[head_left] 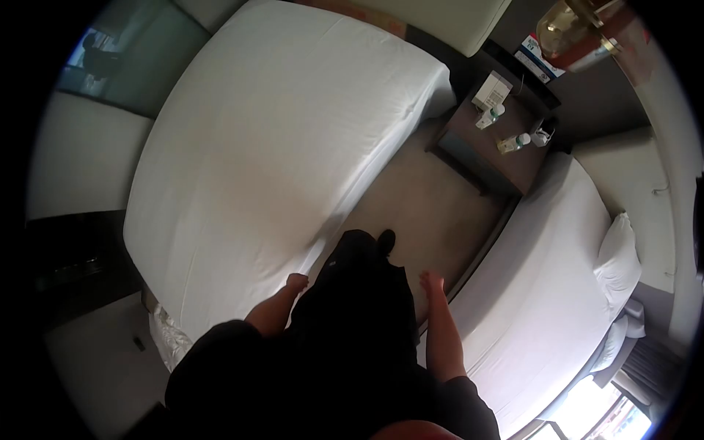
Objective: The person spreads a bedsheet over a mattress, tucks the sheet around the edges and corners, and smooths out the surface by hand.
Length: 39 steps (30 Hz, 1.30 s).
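My left hand (297,281) hangs beside my dark clothing, near the edge of a bed with a white sheet (271,125). It looks empty, its fingers small in view and loosely apart. On the other side of my body, my right hand (432,281) is held out with its fingers apart and nothing in it. It is over the floor (418,202), close to a second bed with a white sheet (539,271). Neither hand visibly touches a bed.
A dark nightstand (477,154) between the beds holds a white box (492,91), two bottles (491,116) and a small item. Pillows (620,260) lie on the right bed. A lamp (576,37) is at the upper right. My dark shoe (386,242) shows on the floor.
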Available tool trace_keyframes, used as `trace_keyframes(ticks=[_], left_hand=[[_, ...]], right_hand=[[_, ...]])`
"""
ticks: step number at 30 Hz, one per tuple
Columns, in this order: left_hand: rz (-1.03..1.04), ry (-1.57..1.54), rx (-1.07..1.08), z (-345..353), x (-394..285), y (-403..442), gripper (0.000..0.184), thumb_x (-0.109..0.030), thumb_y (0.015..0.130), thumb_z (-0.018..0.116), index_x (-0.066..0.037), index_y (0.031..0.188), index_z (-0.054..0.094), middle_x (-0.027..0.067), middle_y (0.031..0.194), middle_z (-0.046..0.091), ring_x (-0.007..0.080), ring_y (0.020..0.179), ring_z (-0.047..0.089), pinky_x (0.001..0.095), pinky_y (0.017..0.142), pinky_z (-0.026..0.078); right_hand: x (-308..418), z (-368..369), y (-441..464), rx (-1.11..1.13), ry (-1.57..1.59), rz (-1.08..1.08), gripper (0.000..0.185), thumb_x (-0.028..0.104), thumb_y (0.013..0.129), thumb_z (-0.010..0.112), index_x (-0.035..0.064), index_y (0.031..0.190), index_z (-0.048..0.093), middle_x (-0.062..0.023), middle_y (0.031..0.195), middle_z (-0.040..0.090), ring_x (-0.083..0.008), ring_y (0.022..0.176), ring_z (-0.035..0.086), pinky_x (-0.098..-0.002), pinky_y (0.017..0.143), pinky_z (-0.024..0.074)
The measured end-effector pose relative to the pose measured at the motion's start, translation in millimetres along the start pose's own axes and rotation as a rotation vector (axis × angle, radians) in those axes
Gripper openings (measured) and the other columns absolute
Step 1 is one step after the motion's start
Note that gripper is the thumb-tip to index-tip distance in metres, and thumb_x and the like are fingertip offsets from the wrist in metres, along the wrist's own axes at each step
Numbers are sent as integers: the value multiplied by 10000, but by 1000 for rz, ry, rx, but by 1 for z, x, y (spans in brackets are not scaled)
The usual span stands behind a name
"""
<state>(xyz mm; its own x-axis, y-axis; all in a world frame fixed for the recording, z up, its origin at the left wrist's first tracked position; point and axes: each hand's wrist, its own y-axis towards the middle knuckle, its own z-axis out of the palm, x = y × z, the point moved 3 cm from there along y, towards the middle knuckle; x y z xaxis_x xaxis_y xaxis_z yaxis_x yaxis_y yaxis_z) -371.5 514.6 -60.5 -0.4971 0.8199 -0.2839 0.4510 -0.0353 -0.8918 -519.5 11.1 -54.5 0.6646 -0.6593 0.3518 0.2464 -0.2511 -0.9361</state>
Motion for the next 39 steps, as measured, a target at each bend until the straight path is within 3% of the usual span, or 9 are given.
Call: trace_keyframes(ticks=[9, 11, 15, 17, 23, 25, 31, 33, 39], left_hand=[[535, -27, -108, 14, -373, 125, 284, -146, 765, 483, -11, 995, 579, 165, 1029, 571, 305, 997, 518, 370, 862, 405], [654, -90, -76, 15, -449, 173, 343, -175, 770, 490, 3, 1061, 529, 204, 1098, 515, 328, 1044, 478, 385, 891, 377], [632, -75, -328, -12, -570, 225, 477, -216, 780, 501, 45, 1168, 404, 273, 1176, 423, 388, 1104, 402, 416, 942, 317], [458, -162, -142, -19, -603, 220, 573, -211, 775, 522, 55, 1233, 305, 284, 1227, 361, 394, 1168, 323, 413, 988, 249], [540, -251, -153, -28, -623, 213, 558, -141, 762, 531, 34, 1245, 314, 271, 1256, 334, 384, 1195, 303, 399, 1004, 237], [581, -405, -25, -54, -630, 195, 514, -92, 756, 527, 21, 1226, 353, 254, 1254, 348, 368, 1194, 314, 387, 1003, 243], [403, -90, -1032, -162, -637, 144, 542, -146, 760, 531, -69, 1268, 359, 226, 1326, 268, 385, 1237, 237, 492, 989, 213], [231, 39, -966, -113, -602, 173, 598, -213, 755, 544, -99, 1300, 325, 216, 1369, 188, 390, 1279, 129, 559, 989, 136], [275, -120, -808, -120, -582, 134, 632, -268, 761, 540, -117, 1321, 289, 197, 1389, 138, 377, 1285, 115, 549, 1005, 105]], right_hand=[[422, 285, 178, -63, 342, -329, 568, 391, 865, 438, 46, 1293, 293, -119, 1306, 345, -244, 1222, 311, -356, 988, 260], [474, 345, 232, 411, 625, -282, 599, 418, 868, 397, 48, 1315, 246, -107, 1349, 282, -229, 1252, 241, -348, 1024, 176], [494, 400, 232, 276, 67, -507, 648, 224, 818, 498, 59, 1346, 159, -151, 1378, 219, -252, 1276, 204, -336, 1032, 173], [515, 395, 166, 150, -245, -640, 668, 145, 785, 521, 48, 1341, 165, -173, 1374, 214, -275, 1282, 189, -352, 1033, 177], [660, 457, 124, -266, -1386, -1674, 627, 202, 768, 523, 86, 1323, 256, -171, 1380, 198, -335, 1287, 160, -521, 1017, 125], [682, 441, 221, -429, -1632, -1642, 603, 314, 795, 494, 116, 1322, 279, -135, 1388, 205, -327, 1289, 160, -526, 1014, 127], [697, 426, 247, -190, -1416, -1754, 601, 361, 826, 463, 65, 1316, 282, -173, 1373, 225, -360, 1269, 191, -514, 1004, 142], [691, 459, 180, -269, -1246, -1916, 536, 175, 832, 499, -4, 1295, 296, -182, 1353, 263, -340, 1263, 202, -457, 1033, 102], [617, 446, 181, 146, -1808, -1991, 539, 295, 860, 409, 80, 1330, 256, -161, 1389, 206, -337, 1286, 170, -514, 1014, 142]])
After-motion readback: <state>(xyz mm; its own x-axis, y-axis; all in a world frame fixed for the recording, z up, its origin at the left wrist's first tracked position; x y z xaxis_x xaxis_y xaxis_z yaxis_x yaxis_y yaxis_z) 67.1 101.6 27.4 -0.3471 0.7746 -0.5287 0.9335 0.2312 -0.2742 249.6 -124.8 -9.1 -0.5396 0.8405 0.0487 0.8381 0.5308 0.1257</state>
